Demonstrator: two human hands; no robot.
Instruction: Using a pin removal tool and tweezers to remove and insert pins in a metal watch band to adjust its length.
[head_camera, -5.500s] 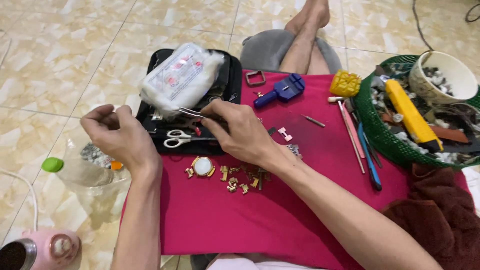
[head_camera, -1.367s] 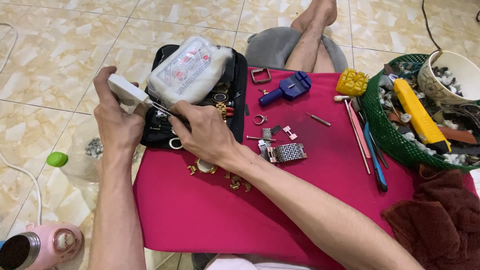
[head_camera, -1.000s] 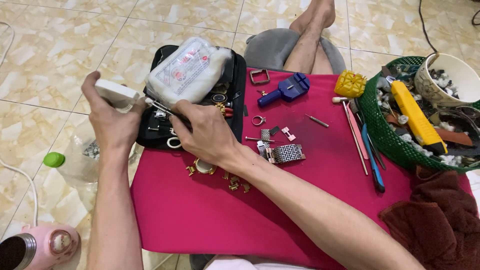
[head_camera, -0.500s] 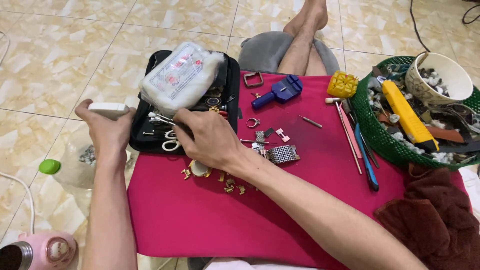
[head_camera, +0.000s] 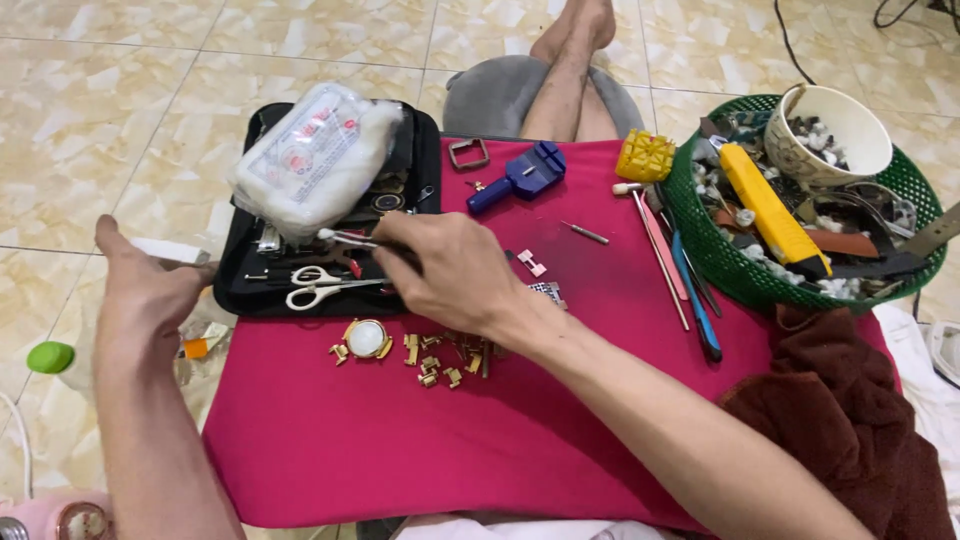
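1. Head view, what has changed: half a second ago the left hand (head_camera: 150, 300) was up beside the black tool tray (head_camera: 240, 270) with a small white thing in it. Now it sits lower and further left, off the pink cloth (head_camera: 420, 440), over the tiled floor (head_camera: 120, 120). The white thing (head_camera: 160, 250) only peeks out behind the thumb.

2. Head view, the right hand (head_camera: 445, 275) was lower, near the little gold bits. Now it is over the tray's right edge and pinches a thin cotton swab with a white tip (head_camera: 345, 238). So the two hands have come apart, and the swab work looks to me like it has stopped for a moment.

3. Head view, poses: the left hand has its thumb up and fingers curled in. I cannot tell how tight it holds. The right hand is closed on the swab, wrist bent, forearm across the cloth.

4. Head view, nearby: the round gold watch face (head_camera: 366, 338) and the loose gold band links (head_camera: 445, 355) lie on the cloth just below the right hand. White-handled scissors (head_camera: 320, 290) lie in the tray.
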